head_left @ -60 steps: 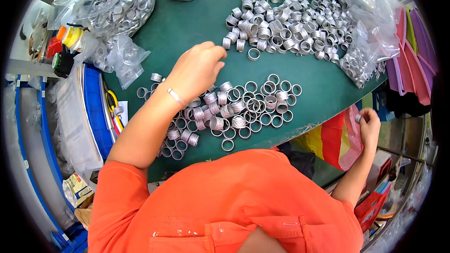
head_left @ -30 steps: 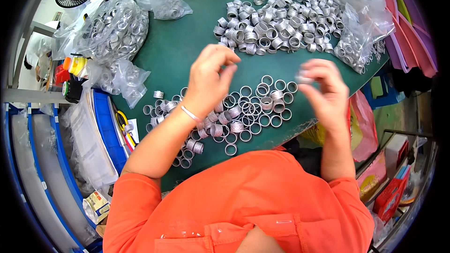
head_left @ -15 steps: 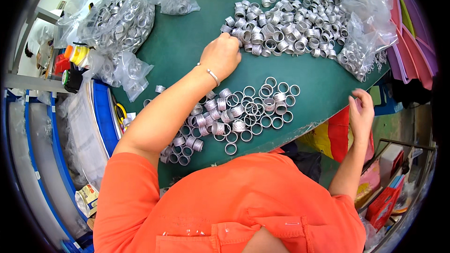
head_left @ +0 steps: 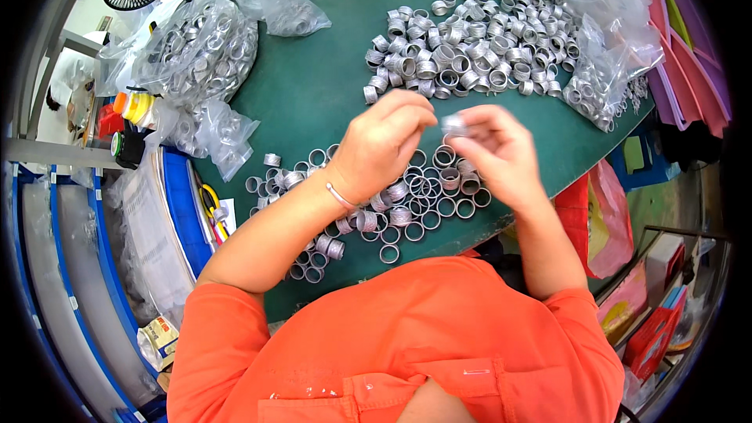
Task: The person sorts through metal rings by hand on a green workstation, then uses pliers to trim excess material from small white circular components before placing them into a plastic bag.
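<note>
I see both hands up over the middle of the green table (head_left: 313, 102). My right hand (head_left: 501, 153) pinches a small silver metal ring (head_left: 453, 124) between its fingertips, just above the middle of the frame. My left hand (head_left: 384, 149) is right beside it, fingers bent and pressed close together near the ring; I cannot tell if they touch it. Under the hands lies a small bunch of flat rings (head_left: 392, 204) in the middle of the frame. A big pile of rings (head_left: 470, 39) sits at the upper middle. Clear bags full of rings (head_left: 200, 51) rest at the upper left. More bags (head_left: 603, 70) lie at the upper right. An orange shirt (head_left: 392, 345) fills the bottom.
</note>
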Demonstrator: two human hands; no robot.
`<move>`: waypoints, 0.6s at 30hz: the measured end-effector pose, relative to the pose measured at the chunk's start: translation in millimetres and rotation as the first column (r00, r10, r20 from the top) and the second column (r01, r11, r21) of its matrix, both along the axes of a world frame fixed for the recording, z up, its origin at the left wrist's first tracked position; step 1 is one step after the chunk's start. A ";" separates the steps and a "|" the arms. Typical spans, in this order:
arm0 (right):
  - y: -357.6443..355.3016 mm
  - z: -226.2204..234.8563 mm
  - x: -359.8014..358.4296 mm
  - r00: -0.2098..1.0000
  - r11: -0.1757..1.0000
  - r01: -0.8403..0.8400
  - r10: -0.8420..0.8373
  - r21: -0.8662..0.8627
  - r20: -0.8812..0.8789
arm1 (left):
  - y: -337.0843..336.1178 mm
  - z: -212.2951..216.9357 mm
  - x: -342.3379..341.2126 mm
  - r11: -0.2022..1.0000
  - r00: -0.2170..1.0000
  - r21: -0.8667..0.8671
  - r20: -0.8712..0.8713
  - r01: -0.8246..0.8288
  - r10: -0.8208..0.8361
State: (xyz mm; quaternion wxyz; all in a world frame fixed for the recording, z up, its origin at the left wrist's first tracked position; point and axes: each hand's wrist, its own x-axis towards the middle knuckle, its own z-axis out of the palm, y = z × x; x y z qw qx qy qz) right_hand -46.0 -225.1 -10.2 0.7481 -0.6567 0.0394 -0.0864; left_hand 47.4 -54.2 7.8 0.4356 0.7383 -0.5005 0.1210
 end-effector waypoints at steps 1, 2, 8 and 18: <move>-13.3 -1.5 -8.6 0.997 0.990 0.070 -0.064 -0.122 0.054 | 4.3 -2.3 7.1 0.997 0.997 0.037 -0.008 -0.073 0.073; -32.4 -5.8 -18.1 0.981 0.961 0.183 -0.165 -0.209 0.099 | 12.6 -8.1 18.9 0.986 0.988 0.074 -0.016 -0.150 0.152; -200.3 -38.8 -141.6 0.734 0.459 0.431 -0.679 -0.777 0.006 | 37.1 -29.2 72.9 0.828 0.887 0.431 -0.120 -0.358 0.446; -149.1 -26.0 -98.7 0.802 0.376 0.400 -0.585 -0.836 0.120 | 32.5 -26.9 73.8 0.761 0.812 0.626 -0.349 -0.170 0.468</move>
